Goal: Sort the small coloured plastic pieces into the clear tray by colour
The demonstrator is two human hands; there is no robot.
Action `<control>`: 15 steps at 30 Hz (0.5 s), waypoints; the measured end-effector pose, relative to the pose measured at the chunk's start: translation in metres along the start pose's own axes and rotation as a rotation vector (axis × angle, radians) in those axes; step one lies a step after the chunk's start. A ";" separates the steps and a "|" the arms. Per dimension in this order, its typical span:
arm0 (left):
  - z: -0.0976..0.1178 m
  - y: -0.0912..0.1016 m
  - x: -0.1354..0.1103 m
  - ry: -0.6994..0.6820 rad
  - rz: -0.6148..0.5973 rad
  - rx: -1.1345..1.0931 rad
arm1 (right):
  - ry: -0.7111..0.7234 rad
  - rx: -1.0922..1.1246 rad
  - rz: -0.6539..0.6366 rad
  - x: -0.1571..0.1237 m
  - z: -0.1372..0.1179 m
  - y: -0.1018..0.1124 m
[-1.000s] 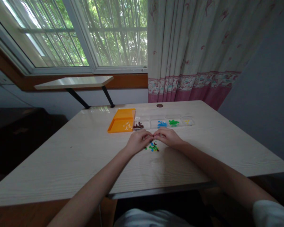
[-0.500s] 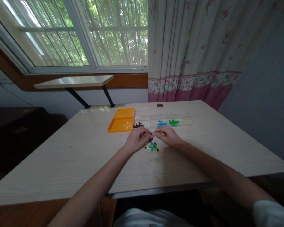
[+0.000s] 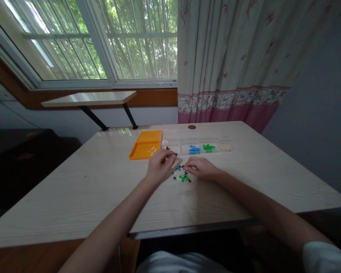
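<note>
Right of the orange tray [image 3: 146,146], hold your left hand [image 3: 159,164] low over the brown pieces [image 3: 174,153], fingertips pinched narrow (what they hold is too small to tell), with the loose pile [image 3: 182,176] just beside your curled right hand [image 3: 201,168], grip hidden.

One head-worn camera looks forward and down across the table [image 3: 102,189], toward the window [image 3: 102,41].

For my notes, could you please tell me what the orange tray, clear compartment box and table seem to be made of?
The table: pale wood or laminate, visible grain, sheen. The orange tray looks like plastic: uniform bright colour. The clear compartment box, probably transparent plastic: table shows through.
</note>
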State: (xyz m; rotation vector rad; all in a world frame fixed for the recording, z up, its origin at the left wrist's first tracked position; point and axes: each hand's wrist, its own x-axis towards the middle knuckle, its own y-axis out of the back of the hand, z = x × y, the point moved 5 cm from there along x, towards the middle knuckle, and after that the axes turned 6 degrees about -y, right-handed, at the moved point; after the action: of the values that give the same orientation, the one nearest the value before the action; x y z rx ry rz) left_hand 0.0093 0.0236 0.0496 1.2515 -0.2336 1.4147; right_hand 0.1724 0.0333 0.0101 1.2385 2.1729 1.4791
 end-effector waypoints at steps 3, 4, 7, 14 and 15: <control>0.002 0.002 -0.001 -0.032 0.022 -0.008 | -0.038 -0.027 0.047 0.000 0.006 0.005; 0.002 0.003 -0.001 -0.041 0.025 -0.007 | -0.042 -0.029 0.057 0.000 0.008 0.007; 0.004 0.005 -0.001 -0.062 0.035 0.007 | -0.027 -0.036 0.068 -0.001 0.012 0.009; 0.007 0.008 0.000 -0.112 0.065 0.022 | -0.036 -0.073 0.008 -0.004 0.018 0.006; 0.007 0.008 0.000 -0.110 0.066 0.022 | -0.040 -0.072 0.003 -0.005 0.019 0.006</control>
State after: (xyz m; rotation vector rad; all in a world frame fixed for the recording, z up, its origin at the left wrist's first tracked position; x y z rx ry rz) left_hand 0.0067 0.0158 0.0563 1.3525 -0.3384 1.4092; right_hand 0.1898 0.0427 0.0058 1.2365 2.0745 1.5067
